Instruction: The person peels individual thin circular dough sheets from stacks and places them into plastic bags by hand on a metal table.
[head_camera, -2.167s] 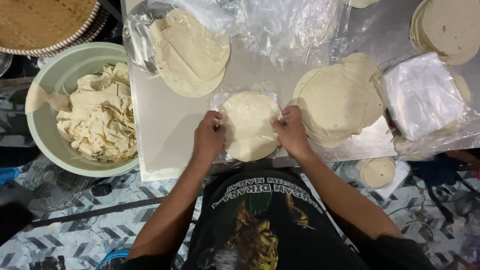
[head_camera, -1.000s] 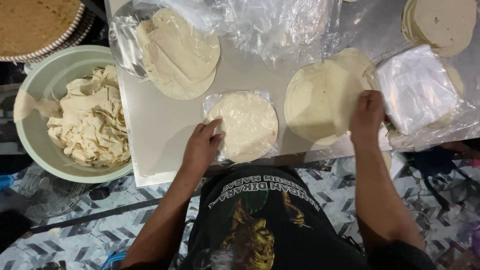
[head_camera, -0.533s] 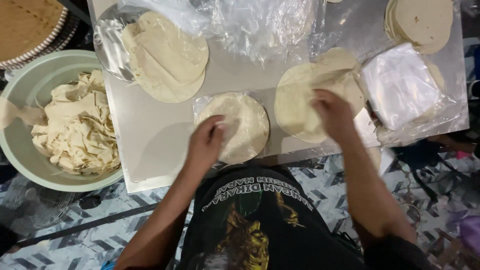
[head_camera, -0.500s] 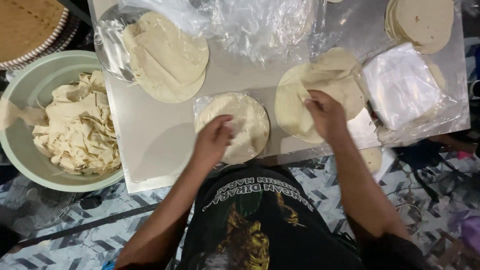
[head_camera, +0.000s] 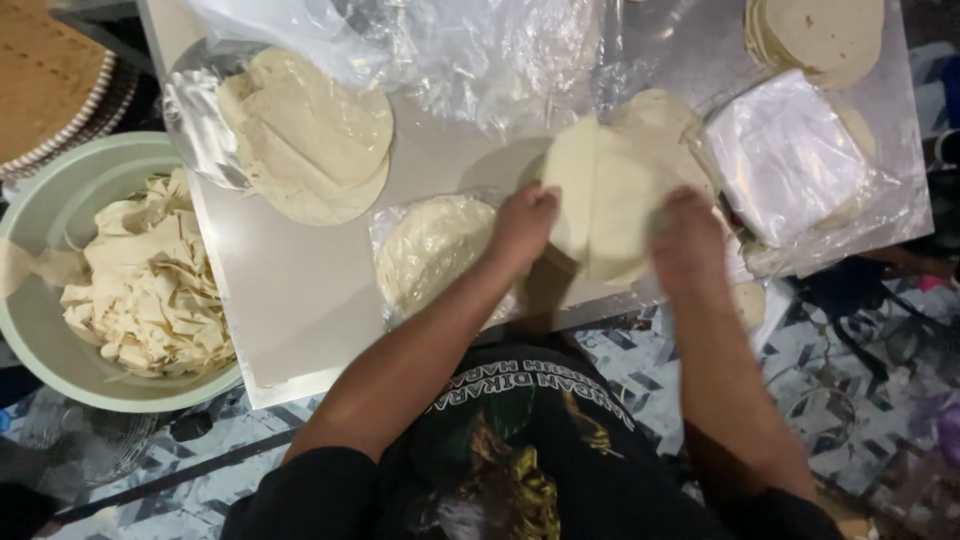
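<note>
Both hands lift one thin round dough sheet (head_camera: 610, 195) above a stack of the same sheets (head_camera: 665, 115) on the white table (head_camera: 290, 300). My left hand (head_camera: 525, 225) grips the sheet's left edge and my right hand (head_camera: 685, 240) grips its lower right edge. Just left of my left hand a round sheet lies on a square of clear plastic film (head_camera: 435, 250).
A pale green bowl (head_camera: 40, 345) of dough offcuts stands at the left. Another pile of round sheets (head_camera: 315, 135) lies at the back left, crumpled clear plastic (head_camera: 470, 50) behind it. A stack of plastic squares (head_camera: 785, 160) and more rounds (head_camera: 820, 35) lie at the right.
My left hand left the sheet on the film and joined my right hand at the stack; together they raised one sheet off it.
</note>
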